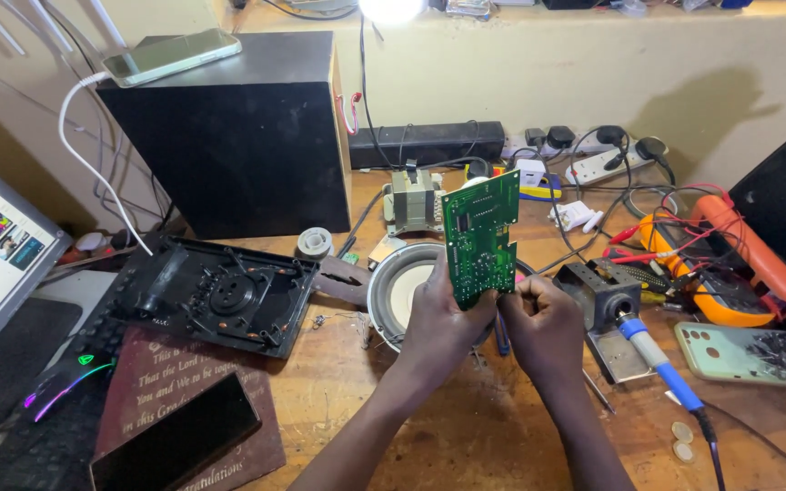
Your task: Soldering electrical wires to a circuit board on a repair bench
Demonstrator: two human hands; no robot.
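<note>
Above the workbench (466, 436), both hands' fingers (438, 291) clasp a green circuit board (478, 236).

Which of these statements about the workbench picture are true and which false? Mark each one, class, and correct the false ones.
1. Both hands hold the green rectangular circuit board upright. True: the left hand and right hand grip its lower edge.
2. The blue-handled soldering iron lies left of the hands. False: it rests in its stand on the right.
3. A round grey speaker cone lies behind the board. True.
4. The pale green smartphone lies on the wooden table. False: it sits atop the black speaker box.
</note>
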